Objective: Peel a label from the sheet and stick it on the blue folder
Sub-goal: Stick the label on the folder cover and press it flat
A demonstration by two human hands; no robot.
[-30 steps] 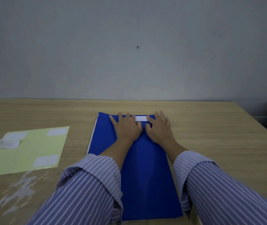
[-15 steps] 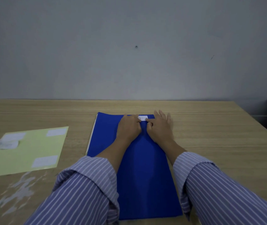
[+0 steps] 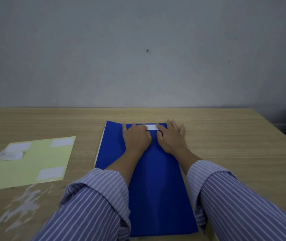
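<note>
A blue folder (image 3: 145, 180) lies lengthwise on the wooden table in front of me. A white label (image 3: 151, 127) sits flat near the folder's far edge. My left hand (image 3: 136, 137) and my right hand (image 3: 171, 136) both rest palm down on the folder, fingers spread, fingertips pressing on the label's two ends. Only the middle of the label shows between them. The pale yellow label sheet (image 3: 29, 162) lies to the left with three white labels on it.
A crumpled bit of white paper (image 3: 10, 154) sits on the sheet's far left corner. White scuffed patches (image 3: 20, 206) mark the table near the front left. A grey wall stands behind the table's far edge (image 3: 138, 108).
My hands went from flat to partly curled around the label, and now lie flat and spread again, the right hand a little further right.
</note>
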